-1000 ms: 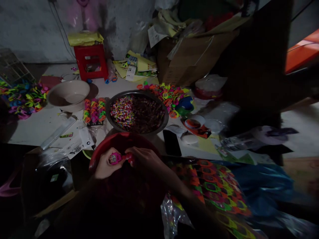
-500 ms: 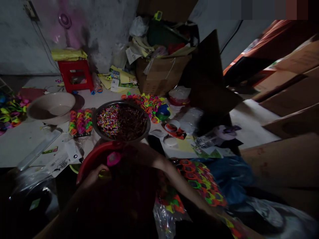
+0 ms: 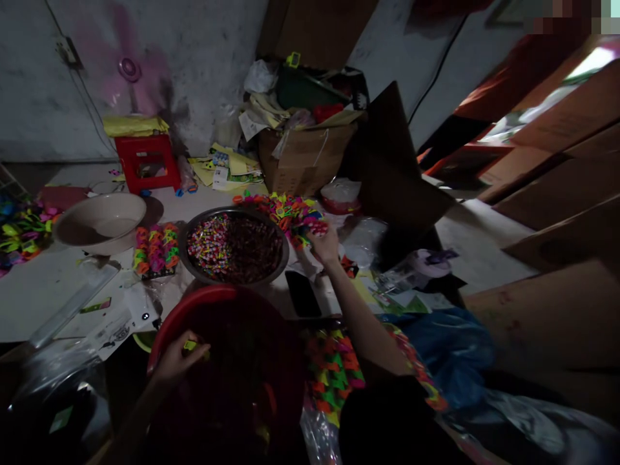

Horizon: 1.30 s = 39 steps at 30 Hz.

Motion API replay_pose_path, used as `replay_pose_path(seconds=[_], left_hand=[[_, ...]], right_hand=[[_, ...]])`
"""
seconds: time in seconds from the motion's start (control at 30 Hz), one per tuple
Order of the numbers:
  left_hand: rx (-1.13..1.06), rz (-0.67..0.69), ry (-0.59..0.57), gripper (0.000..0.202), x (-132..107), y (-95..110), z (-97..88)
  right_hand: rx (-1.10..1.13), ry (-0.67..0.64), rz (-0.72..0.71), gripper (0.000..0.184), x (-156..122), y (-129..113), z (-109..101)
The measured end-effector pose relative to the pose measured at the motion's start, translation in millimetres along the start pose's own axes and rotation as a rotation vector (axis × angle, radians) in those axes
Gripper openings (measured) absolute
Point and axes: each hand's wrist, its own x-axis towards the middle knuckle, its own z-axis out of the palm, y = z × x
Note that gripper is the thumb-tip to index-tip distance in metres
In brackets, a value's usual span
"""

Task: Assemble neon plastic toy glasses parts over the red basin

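Note:
My left hand (image 3: 177, 358) rests at the near rim of a red basin (image 3: 194, 307) in front of me, fingers closed on a small yellow-green toy piece (image 3: 190, 346). My right arm stretches forward past the basin, and my right hand (image 3: 323, 244) is at the edge of a pile of bright toy watches (image 3: 283, 210), fingers closed on a pink toy watch (image 3: 316, 227). Between the basin and that pile stands a metal bowl (image 3: 235, 244) full of small coloured candies.
A beige bowl (image 3: 100, 223) and a pack of coloured rings (image 3: 155, 248) lie left of the metal bowl. A black phone (image 3: 303, 294) lies beside the basin. A red stool (image 3: 146, 161), a cardboard box (image 3: 303, 158) and large cartons (image 3: 557, 194) ring the floor. Sheets of toy watches (image 3: 334, 368) lie near my lap.
Both hands were together on a pink toy watch over the red basin. The right hand has since reached forward to the toy pile, while the left stayed at the basin rim.

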Motion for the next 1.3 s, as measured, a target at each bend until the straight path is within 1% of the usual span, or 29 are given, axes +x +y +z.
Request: replay_pose_path(seconds=[0.07, 0.13, 0.23, 0.3, 0.43, 0.53, 0.6, 0.7, 0.8, 0.87, 0.93, 1.03, 1.2, 1.3], left_hand=[[-0.024, -0.051, -0.012, 0.028, 0.0, -0.6, 0.8], [-0.039, -0.092, -0.039, 0.030, 1.1, 0.9, 0.2], [-0.011, -0.087, -0.100, 0.031, 6.0, 3.7, -2.1], [0.010, -0.065, -0.096, 0.029, 10.4, 6.2, -2.7], [-0.028, 0.003, -0.042, 0.029, 16.0, 18.9, 1.0], [-0.066, 0.068, 0.008, 0.027, 15.7, 35.1, 6.5], [-0.083, 0.133, 0.076, 0.024, 14.8, 46.1, 9.8], [-0.115, 0.275, 0.201, 0.024, 14.0, 59.5, 12.9], [-0.114, 0.377, 0.272, 0.023, 12.6, 68.9, 13.0], [-0.099, 0.410, 0.281, 0.021, 10.6, 72.9, 11.8], [-0.081, 0.414, 0.283, 0.020, 8.5, 74.4, 10.3], [-0.059, 0.388, 0.280, 0.021, 6.5, 70.3, 9.6], [-0.059, 0.268, 0.348, 0.026, 5.9, 57.5, 12.2], [-0.044, 0.229, 0.354, 0.027, 4.6, 57.9, 13.0]], right_hand=[[0.024, -0.076, 0.038, 0.028, -22.0, 8.3, 7.6], [0.057, -0.167, 0.066, 0.027, -45.0, 10.8, 14.9], [0.123, -0.328, 0.085, 0.027, -77.3, 4.9, 22.4], [0.176, -0.432, 0.085, 0.030, -97.5, -3.4, 24.4], [0.266, -0.603, 0.069, 0.033, -137.7, -24.3, 24.2], [0.311, -0.671, 0.046, 0.028, -169.0, -43.1, 22.0], [0.326, -0.706, 0.017, 0.023, -188.2, -58.0, 18.2], [0.304, -0.761, -0.063, 0.020, -209.6, -80.5, 9.2], [0.291, -0.757, -0.195, 0.018, -220.4, -97.1, 0.7], [0.281, -0.733, -0.281, 0.021, -223.2, -103.6, -2.3], [0.268, -0.715, -0.340, 0.024, -224.0, -107.2, -3.3], [0.255, -0.707, -0.365, 0.025, -223.9, -109.1, -3.0], [0.236, -0.743, -0.365, 0.025, -225.0, -110.0, -2.5], [0.222, -0.740, -0.369, 0.025, -225.0, -110.9, -2.0]])
